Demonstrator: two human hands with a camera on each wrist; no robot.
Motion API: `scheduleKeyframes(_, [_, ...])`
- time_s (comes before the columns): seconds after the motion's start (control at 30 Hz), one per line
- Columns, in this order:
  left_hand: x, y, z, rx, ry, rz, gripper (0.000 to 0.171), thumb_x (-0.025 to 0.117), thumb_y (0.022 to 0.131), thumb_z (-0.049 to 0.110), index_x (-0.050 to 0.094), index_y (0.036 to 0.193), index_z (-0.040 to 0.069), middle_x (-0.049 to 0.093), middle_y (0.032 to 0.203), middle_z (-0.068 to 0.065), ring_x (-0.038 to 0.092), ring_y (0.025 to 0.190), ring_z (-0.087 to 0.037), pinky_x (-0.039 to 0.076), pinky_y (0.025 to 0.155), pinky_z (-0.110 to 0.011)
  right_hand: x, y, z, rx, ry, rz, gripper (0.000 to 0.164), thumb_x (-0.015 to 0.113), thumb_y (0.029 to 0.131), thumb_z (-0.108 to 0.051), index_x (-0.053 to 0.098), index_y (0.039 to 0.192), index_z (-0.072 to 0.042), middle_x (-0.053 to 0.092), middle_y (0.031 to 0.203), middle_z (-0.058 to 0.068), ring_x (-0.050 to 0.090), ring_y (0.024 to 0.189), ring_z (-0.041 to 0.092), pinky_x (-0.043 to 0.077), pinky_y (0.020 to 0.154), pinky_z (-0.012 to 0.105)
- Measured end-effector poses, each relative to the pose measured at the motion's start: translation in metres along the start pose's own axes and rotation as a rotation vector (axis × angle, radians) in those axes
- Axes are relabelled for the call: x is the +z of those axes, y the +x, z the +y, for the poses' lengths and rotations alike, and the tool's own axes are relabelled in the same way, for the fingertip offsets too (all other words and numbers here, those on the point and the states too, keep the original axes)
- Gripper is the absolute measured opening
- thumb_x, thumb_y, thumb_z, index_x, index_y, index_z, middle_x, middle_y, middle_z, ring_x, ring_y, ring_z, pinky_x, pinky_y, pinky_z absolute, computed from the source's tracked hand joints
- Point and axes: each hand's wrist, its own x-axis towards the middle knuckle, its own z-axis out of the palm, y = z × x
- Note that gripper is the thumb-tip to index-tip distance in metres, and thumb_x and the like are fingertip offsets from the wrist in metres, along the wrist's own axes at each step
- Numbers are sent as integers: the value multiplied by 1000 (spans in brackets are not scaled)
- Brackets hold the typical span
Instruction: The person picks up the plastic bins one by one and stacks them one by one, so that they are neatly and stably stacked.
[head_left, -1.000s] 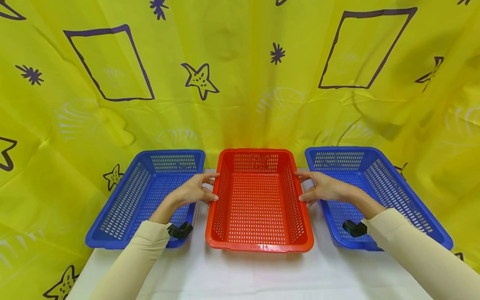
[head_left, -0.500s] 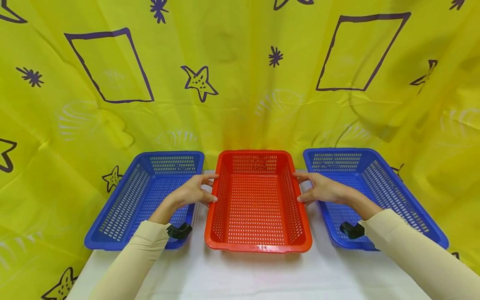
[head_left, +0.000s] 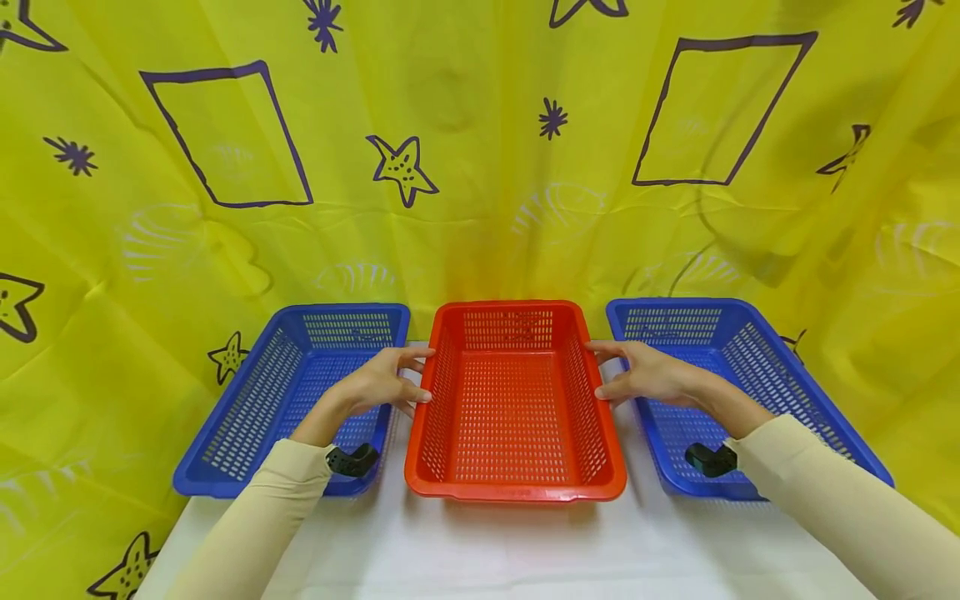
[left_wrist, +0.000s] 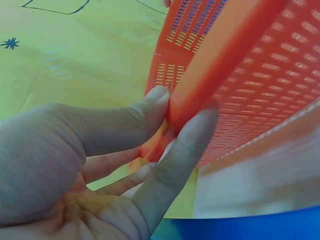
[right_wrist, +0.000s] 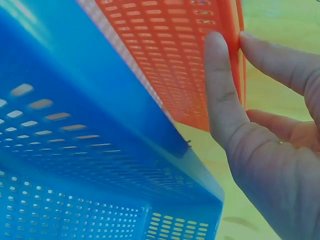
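Observation:
A red perforated plastic basket (head_left: pixel 516 492) stands on the white-covered table in the middle of the head view, with nothing in it. My left hand (head_left: pixel 378 382) pinches its left rim; the left wrist view shows thumb (left_wrist: pixel 131 122) and fingers (left_wrist: pixel 175 167) on either side of the lip. At the opposite rim, my right hand (head_left: pixel 651 375) grips with one finger (right_wrist: pixel 220 85) along the outer wall and another fingertip at the edge. Behind the left wrist lies a blue basket (head_left: pixel 345 308), and a second blue basket (head_left: pixel 678 304) is under the right forearm.
Both blue baskets flank the red one closely, with narrow strips of table between. A yellow curtain (head_left: pixel 480 167) with purple drawings hangs right behind all three. White cloth (head_left: pixel 495 554) covers the table in front.
The red basket's near left corner and my left hand have shifted very slightly left. Both hands keep their hold on the rims. The head view has tilted a little.

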Motion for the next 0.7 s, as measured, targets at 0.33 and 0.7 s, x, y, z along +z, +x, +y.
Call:
scheduleKeyframes(0.33, [-14,-12,13,37,8,-5,78,73,91,-3,36,158,4,44,144,-29,72,92,-31,62,81,-48,-6,-5,-17,-23,-42,8,84,76,92,-7,27,161,0,38,152,27,71,102,31,58,93,43])
scheduleKeyframes(0.7, [-27,-24,38,82,27,-14,78,73,92,-3,35,159,6,44,147,-28,72,94,-32,63,81,-45,-15,-15,-40,-90,-63,9,85,76,93,-9,26,162,-2,35,151,27,71,99,33,59,92,48])
